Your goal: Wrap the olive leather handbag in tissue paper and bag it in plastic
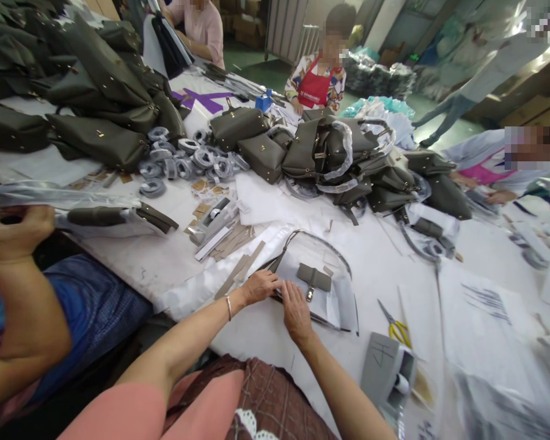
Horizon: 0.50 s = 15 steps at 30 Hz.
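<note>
A handbag [339, 304] with a grey-white body lies on the table in front of me. It has a dark olive flap strap [315, 277], a metal clasp [310, 294] and a handle arching away from me in clear wrap. My left hand [262, 286], a bracelet on its wrist, is closed at the bag's near left edge. Right beside it, fingertips almost meeting, my right hand [296, 310] grips the same edge with its fingers together. What lies under the fingertips is hidden.
Yellow-handled scissors [398, 330] and a grey tape dispenser [385, 373] lie to the right. Another dispenser [215, 217] and cardboard strips sit left. Olive handbags [101, 137] and wrapped rolls [197, 156] crowd the back. A co-worker's hand [16, 232] holds a wrapped bag at left.
</note>
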Available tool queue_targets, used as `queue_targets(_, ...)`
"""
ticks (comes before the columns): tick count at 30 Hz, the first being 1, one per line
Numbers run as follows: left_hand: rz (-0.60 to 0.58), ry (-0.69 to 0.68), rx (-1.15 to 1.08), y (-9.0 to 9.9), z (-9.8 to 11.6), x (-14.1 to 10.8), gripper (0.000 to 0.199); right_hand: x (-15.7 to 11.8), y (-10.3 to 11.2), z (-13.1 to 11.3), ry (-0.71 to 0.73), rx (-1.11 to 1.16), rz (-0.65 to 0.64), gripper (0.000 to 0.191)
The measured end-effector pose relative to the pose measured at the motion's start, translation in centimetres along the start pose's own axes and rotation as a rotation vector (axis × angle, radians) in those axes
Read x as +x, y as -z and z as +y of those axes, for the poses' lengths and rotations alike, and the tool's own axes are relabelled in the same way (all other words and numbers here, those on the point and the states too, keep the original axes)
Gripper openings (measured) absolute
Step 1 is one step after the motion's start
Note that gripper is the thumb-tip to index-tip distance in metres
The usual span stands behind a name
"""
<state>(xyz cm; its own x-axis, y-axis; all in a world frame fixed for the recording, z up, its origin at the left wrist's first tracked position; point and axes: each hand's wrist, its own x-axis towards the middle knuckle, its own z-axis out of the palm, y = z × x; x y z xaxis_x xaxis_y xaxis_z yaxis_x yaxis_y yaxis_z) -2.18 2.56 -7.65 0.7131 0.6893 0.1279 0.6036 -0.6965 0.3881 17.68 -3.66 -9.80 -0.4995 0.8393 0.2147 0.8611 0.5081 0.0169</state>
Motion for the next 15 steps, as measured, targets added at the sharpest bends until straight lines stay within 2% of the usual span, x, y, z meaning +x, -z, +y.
queue_targets(2, -0.021, 0.063, -0.084, 0.1, 0.0, -0.3, 0.025, 0.1, 0.0, -0.3, -0.018, -0.016, 0.006, 0.061)
queue_targets(5, 0.028, 0.086, -0.137, 0.4, 0.7, -0.9, 0.032, 0.0, -0.1, -0.8, -0.032, -0.024, 0.023, 0.058)
queue_targets(10, 0.02, -0.027, -0.113, 0.4, 2.0, -1.6, 0.031, -0.1, 0.0, -1.3, -0.054, -0.023, 0.054, 0.051)
queue_targets(15, -0.009, 0.051, -0.045, 1.0, 2.6, -1.3, 0.023, -0.3, -0.2, -1.5, -0.057, 0.009, 0.092, 0.055)
